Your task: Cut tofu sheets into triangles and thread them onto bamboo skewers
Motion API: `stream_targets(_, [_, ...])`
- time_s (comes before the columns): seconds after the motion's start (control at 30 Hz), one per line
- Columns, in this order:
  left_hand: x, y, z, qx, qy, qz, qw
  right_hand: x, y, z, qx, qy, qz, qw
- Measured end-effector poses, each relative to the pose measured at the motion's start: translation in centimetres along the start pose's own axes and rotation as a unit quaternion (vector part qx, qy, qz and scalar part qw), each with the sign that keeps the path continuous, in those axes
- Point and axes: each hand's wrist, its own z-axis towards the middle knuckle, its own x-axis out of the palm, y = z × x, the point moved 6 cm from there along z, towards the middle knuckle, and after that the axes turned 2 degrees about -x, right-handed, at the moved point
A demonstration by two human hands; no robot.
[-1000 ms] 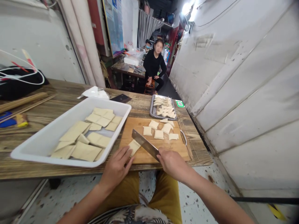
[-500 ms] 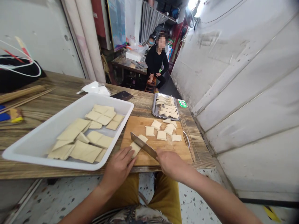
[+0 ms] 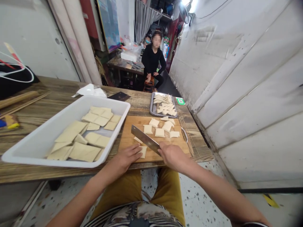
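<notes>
right hand (image 3: 174,156) clenched on cleaver (image 3: 145,139); left hand (image 3: 127,156) open, just beside tofu square (image 3: 143,152) on near part of wooden cutting board (image 3: 127,140). square looked soft, fragile; best lifted flat, supported underneath.

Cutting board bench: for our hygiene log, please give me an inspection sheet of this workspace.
Surface: worn wooden table, with a cutting board on it.
Job's things: cleaver and tofu squares on the board; larger tofu sheets in a white plastic tray; steel tray of cut pieces.
Clutter: crumpled white wrapper, dark flat pad, wooden sticks.
Hands: left hand lies flat beside a tofu square; right hand grips the cleaver.
Cables: white cable looped over a black bag.
Surroundings: white panelled wall, speckled floor, seated person in black.
</notes>
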Motion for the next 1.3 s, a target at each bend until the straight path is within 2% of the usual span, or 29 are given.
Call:
stream_targets(0.17, [0.3, -1.5, -1.0, -0.009, -0.098, 0.085, 0.992, -0.3, 1.0, -1.5, -0.005, 0.025, 0.004, 1.0])
stream_targets(0.33, [0.3, -2.3, -1.6, -0.015, -0.131, 0.082, 0.988, 0.2, 1.3, -1.9, -0.004, 0.055, 0.01, 0.998])
stream_targets(0.83, [0.1, -2.2, -1.4, -0.016, -0.135, 0.052, 0.989, 0.2, 2.3, -1.8, 0.015, 0.109, 0.025, 0.994])
stream_targets(1.3, [0.0, -2.2, -1.3, -0.017, -0.14, 0.06, 0.988, 0.1, 2.6, -1.8, 0.031, 0.113, 0.034, 0.993])
